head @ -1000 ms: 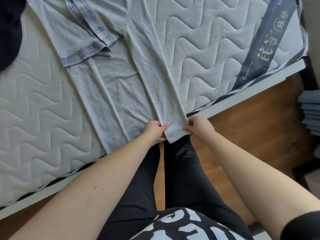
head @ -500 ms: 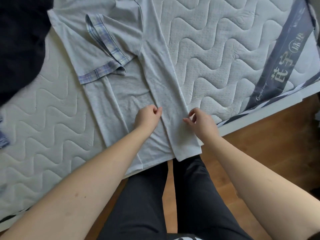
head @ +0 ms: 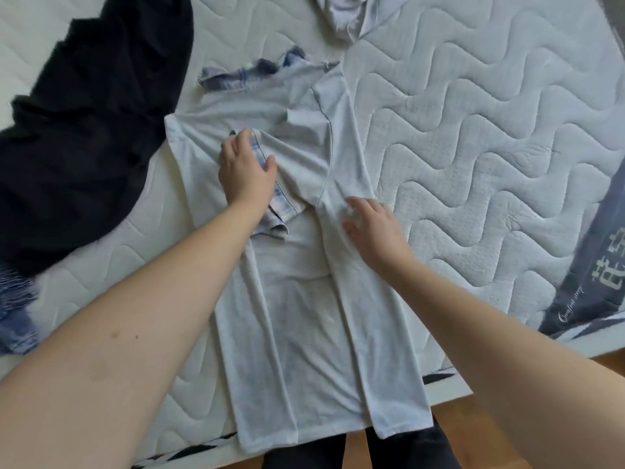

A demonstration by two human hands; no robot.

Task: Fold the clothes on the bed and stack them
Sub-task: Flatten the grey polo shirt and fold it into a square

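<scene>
Surface: you are working over a white quilted mattress (head: pixel 473 137) with a wavy stitch pattern, and a grey branded band (head: pixel 595 265) with lettering is running across its right corner.
Room: a strip of wooden floor (head: pixel 605 362) is showing past the mattress edge at lower right, and your legs in dark trousers (head: pixel 304 450) are standing against the near edge.
Task garment: the light grey T-shirt (head: pixel 297 316) is lying flat in the middle of the mattress, both sides folded inward, its hem hanging just over the near edge.
Left hand: your left hand (head: pixel 245 169) is lying flat, fingers spread, pressing the plaid-trimmed sleeve (head: pixel 280 214) onto the shirt body.
Right hand: your right hand (head: pixel 373 228) is resting on the right folded panel with fingers relaxed and loosely extended, gripping nothing.
Edges: a black garment (head: pixel 88 130) is sprawling along the left side, touching the shirt's upper left corner; a blue patterned cloth (head: pixel 17 319) is lying at the far left.
Far end: a crumpled pale garment (head: pixel 348 18) is lying just beyond the collar.
Open room: bare mattress is stretching right of the shirt.
</scene>
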